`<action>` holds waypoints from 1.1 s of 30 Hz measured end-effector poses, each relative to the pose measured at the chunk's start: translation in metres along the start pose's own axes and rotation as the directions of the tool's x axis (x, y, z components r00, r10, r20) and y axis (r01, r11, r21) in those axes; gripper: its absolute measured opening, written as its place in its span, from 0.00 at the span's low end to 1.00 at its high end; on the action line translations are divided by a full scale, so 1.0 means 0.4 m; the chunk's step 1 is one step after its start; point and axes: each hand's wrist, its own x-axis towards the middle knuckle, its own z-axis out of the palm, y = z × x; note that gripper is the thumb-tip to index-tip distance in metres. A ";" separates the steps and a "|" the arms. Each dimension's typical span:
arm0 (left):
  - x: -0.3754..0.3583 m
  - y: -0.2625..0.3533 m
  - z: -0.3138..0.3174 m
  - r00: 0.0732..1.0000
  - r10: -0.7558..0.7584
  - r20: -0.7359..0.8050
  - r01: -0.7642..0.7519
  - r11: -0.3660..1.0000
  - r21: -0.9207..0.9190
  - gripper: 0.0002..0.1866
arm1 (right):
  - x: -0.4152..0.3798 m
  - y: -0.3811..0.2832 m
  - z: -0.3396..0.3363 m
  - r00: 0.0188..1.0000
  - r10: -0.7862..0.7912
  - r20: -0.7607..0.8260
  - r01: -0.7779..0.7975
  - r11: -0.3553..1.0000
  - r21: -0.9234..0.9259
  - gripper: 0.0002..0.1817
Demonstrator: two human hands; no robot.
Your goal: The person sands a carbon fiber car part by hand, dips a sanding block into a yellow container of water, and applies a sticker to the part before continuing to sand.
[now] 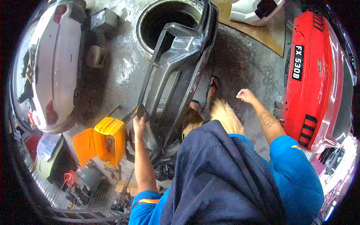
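The left hand (140, 122) grips the near left edge of a dark carbon-fibre bumper (176, 71), its fingers closed around the rim. The bumper stretches from the hand toward the far side, across the concrete floor (243, 63), with its far end by a tyre (165, 18). The right hand (245, 95) hangs free to the right, fingers loosely curled, holding nothing. An orange case (101, 140) lies open just left of the gripping hand, and a red car (311, 78) stands at the right.

Bare floor (243, 63) between black bumper (176, 78) and red bumper (311, 82).
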 end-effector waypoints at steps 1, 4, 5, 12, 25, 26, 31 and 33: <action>-0.001 -0.012 -0.001 1.000 0.020 -0.002 -0.020 1.000 0.007 0.17 | -0.007 -0.003 0.017 0.999 -0.044 0.001 0.043 0.999 0.026 0.13; -0.021 -0.024 0.001 0.999 0.045 0.001 -0.045 0.998 0.051 0.17 | -0.026 -0.037 0.069 0.998 -0.062 0.020 0.060 0.996 0.072 0.13; -0.035 -0.024 0.006 0.997 0.071 -0.004 -0.071 0.997 0.037 0.17 | -0.030 -0.054 0.083 0.996 -0.073 0.042 0.070 0.995 0.066 0.13; -0.077 -0.159 0.024 0.998 -0.004 0.057 -0.006 0.987 0.159 0.17 | -0.069 -0.180 0.093 0.978 -0.208 0.019 0.208 0.978 0.016 0.15; -0.142 -0.258 -0.004 0.994 -0.106 -0.024 0.107 0.994 0.025 0.14 | -0.106 -0.162 0.046 0.990 -0.128 -0.053 0.129 0.992 0.012 0.15; -0.141 -0.273 -0.008 0.993 -0.121 -0.001 0.121 0.993 -0.019 0.16 | -0.114 -0.157 0.050 0.988 -0.142 -0.054 0.143 0.990 0.010 0.14; -0.132 -0.267 -0.017 0.994 -0.110 -0.008 0.110 0.993 0.044 0.18 | -0.132 -0.146 0.076 0.997 -0.072 -0.017 0.072 0.997 0.037 0.12; -0.116 -0.294 -0.015 0.994 -0.110 -0.017 0.111 0.992 0.054 0.18 | -0.136 -0.149 0.082 0.992 -0.124 -0.029 0.126 0.989 0.074 0.13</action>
